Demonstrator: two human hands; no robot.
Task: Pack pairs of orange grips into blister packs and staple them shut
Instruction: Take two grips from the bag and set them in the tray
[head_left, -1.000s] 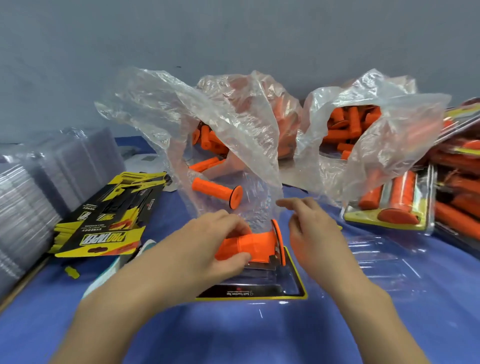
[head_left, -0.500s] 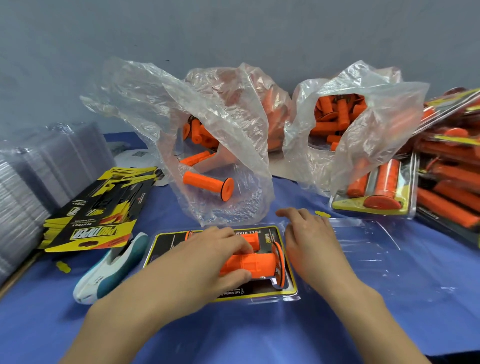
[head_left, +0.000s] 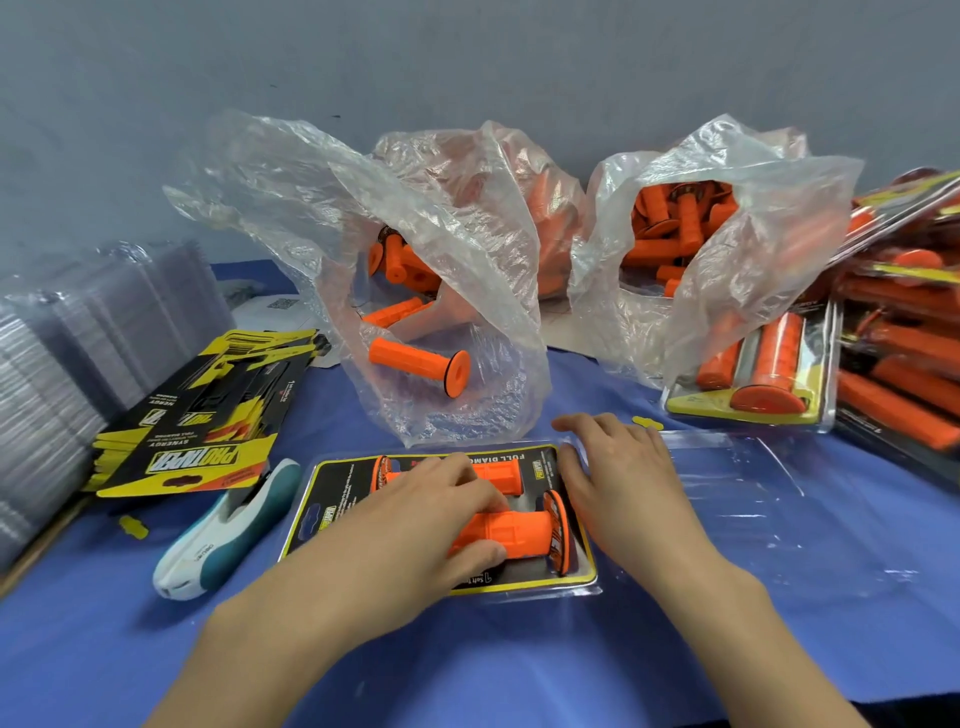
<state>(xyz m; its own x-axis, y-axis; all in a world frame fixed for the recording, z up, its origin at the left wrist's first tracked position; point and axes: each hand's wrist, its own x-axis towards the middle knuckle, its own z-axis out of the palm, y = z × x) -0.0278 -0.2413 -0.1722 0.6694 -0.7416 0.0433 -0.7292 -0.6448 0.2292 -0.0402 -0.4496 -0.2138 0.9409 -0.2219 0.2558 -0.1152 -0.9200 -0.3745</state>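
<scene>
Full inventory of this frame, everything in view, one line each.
blister pack: one, clear with yellow-black card, front centre, open
clear half-shell: one, lying flat right of the pack
orange grips: two, in the pack, side by side
clear bags: two or three, behind the pack, holding loose orange grips
stapler: one, white and teal, left of the pack
printed cards: one stack, yellow-black, left
empty blisters: stacks, clear, far left
finished packs: pile, orange-yellow, right
yellow scraps: two, on the cover
table cover: one, blue
left hand: grips the near grip
right hand: flat on the pack's right edge
</scene>
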